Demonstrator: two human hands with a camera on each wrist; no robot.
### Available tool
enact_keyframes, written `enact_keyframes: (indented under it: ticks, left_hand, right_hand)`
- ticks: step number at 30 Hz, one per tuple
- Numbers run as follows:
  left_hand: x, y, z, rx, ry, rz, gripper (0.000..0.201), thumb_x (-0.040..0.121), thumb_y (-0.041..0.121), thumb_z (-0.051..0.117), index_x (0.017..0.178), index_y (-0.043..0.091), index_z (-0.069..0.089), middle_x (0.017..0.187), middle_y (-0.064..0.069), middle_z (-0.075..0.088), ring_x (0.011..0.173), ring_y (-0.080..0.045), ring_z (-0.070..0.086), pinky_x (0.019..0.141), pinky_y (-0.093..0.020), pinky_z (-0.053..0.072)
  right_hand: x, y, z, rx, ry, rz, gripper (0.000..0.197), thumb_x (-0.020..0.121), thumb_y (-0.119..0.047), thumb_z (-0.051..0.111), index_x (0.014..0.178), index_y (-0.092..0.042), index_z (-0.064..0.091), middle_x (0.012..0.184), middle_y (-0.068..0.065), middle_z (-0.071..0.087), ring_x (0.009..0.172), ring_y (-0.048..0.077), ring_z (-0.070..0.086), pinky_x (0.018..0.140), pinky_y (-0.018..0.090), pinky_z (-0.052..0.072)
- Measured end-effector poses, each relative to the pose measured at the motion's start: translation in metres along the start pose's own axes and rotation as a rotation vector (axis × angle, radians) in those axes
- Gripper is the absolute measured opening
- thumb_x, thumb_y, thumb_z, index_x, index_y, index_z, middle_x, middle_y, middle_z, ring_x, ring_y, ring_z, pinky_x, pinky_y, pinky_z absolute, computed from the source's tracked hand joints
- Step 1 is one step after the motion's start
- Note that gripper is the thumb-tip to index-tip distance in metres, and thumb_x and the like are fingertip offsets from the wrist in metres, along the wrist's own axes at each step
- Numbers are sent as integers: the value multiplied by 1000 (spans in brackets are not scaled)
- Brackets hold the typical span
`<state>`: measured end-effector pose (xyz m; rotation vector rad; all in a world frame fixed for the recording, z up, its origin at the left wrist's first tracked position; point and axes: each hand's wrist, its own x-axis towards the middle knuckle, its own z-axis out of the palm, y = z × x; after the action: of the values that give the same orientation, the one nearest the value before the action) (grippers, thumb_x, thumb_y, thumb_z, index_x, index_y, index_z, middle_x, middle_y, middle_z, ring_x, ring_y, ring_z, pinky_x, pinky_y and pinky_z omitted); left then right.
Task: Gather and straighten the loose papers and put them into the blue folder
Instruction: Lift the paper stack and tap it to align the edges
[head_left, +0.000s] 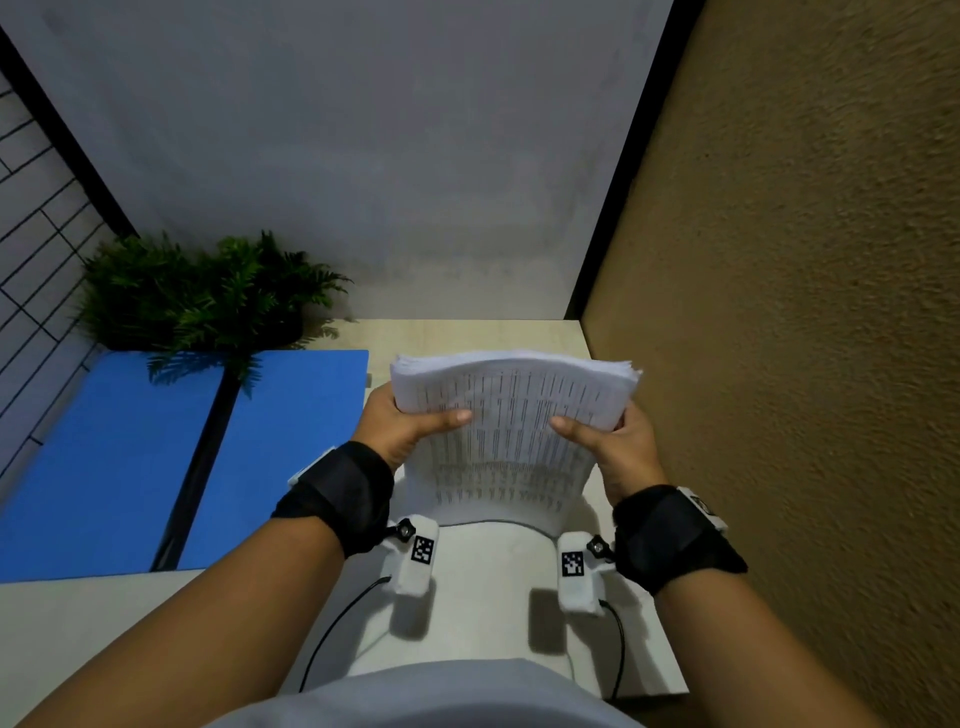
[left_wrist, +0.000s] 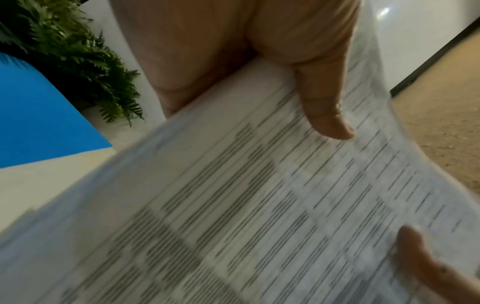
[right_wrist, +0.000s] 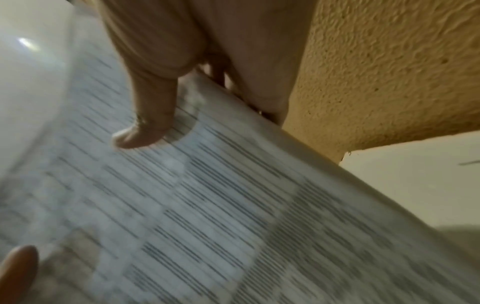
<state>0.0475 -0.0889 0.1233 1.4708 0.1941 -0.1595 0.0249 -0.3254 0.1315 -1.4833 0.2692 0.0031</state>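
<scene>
Presently the stack of papers stands tilted on its lower edge near the right edge of the tabletop, printed side toward the person. Left hand grips the stack's left side, thumb across the front sheet; right hand grips the right side likewise. Blue folder lies open and flat at the tabletop's left edge, apart from the stack. Potted fern occupies the far left corner, fronds overhanging the folder.

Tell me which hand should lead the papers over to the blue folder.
Left, probably. The folder lies open on the table to the left of the papers, nearest the left hand. The right hand grips the far side, by the wall.
</scene>
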Motion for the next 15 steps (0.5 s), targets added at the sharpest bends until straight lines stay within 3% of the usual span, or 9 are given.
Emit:
enact_keyframes:
  ticks: [3,6,11,15]
  left_hand:
    - [-1,-8,-2,25,-13,-33,61,56,12,89,113,14,67,108,-5,73,105,-24,67,85,-39,56]
    - [-3,-14,1,44,-23,-62,54,62,7,86,112,13,67,110,-8,72,106,-26,66,91,-45,55]
    - [-7,-16,3,23,-38,-56,60,64,4,85,119,12,64,113,-9,71,107,-24,65,92,-44,55]
    - [-10,-20,1,14,-59,-66,63,62,4,86,119,13,63,114,-8,70,109,-23,65,90,-42,55]
  right_hand:
    - [-13,4,3,6,109,-79,73,61,-24,85,125,-27,50,119,1,63,110,19,61,90,42,55]
    - [-24,13,10,-39,150,-164,71,73,-35,79,132,-37,41,125,-9,58,117,13,57,95,45,52]
    - [-33,21,20,-166,177,-315,72,84,-48,59,145,-28,28,139,-2,48,128,15,49,99,51,49]
    - [-34,24,20,-257,161,-391,71,84,-50,58,146,-38,24,144,-2,41,132,17,45,100,51,48]
